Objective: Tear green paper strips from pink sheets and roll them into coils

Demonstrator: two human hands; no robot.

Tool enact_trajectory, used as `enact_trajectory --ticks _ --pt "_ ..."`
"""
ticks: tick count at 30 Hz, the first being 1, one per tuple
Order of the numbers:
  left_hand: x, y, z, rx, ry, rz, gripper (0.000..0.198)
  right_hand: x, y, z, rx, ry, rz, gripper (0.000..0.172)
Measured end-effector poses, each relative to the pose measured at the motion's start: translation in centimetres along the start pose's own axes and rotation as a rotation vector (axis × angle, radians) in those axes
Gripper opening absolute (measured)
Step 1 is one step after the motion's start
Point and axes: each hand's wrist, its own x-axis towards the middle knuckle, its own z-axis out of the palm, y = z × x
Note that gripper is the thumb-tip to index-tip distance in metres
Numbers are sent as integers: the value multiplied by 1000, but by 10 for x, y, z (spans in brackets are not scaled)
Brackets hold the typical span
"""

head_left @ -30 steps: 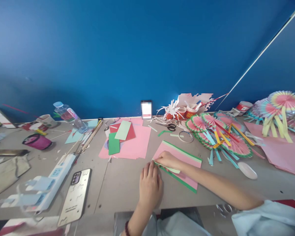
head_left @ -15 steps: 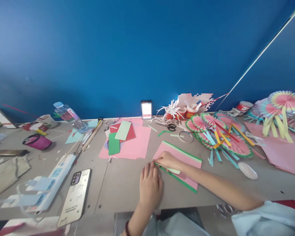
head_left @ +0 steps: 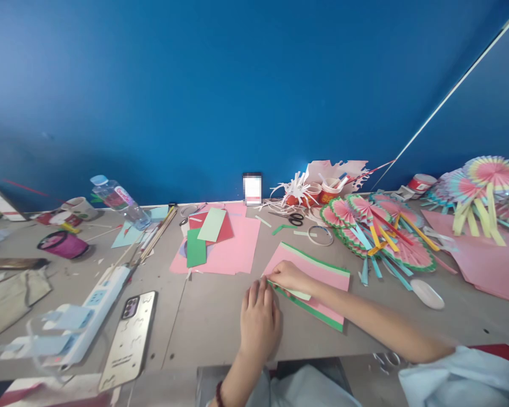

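A pink paper sheet (head_left: 318,285) with green bands along its far and near edges lies on the table in front of me. My right hand (head_left: 289,276) is closed over its left end, fingers pinched on a pale green paper strip (head_left: 300,294) that lies along the sheet near the lower green band. Beside it my left hand (head_left: 259,314) rests palm down, fingers extended. Its fingertips meet the sheet's left corner and nearly touch the right fingertips. What lies directly under the fingertips is hidden.
Pink, red and green papers (head_left: 246,243) lie ahead to the left. Scissors (head_left: 296,218), a tape ring (head_left: 320,236) and folded paper fans (head_left: 407,249) are ahead to the right. A phone (head_left: 129,339), power strip (head_left: 97,316) and tilted bottle (head_left: 123,200) stand left.
The right end of the pink sheet has shifted very slightly to the right and lifted a little. Both hands stay in almost the same place.
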Motion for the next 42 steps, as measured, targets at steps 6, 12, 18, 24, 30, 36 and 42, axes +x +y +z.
enact_trajectory --ticks 6,12,18,24,30,36,42 --pt "2 1 -1 7 -23 -11 33 -3 -1 -1 -4 -7 11 34" --pt "4 0 -3 34 -59 4 39 -10 2 -7 45 -35 14 30" --pt "4 -1 -3 -1 -80 -16 38 -17 15 -14 151 -93 35 20" --pt "3 -2 -2 -3 -69 -24 45 -41 25 -29 329 -189 47 29" --pt "4 -3 2 25 -67 -11 57 -60 30 -31 373 -120 28 33" --pt "6 -3 0 38 -119 -7 58 -56 42 -23 330 -82 -25 25" --pt "7 -4 -1 56 -120 12 60 -49 45 -22 218 -89 0 21"
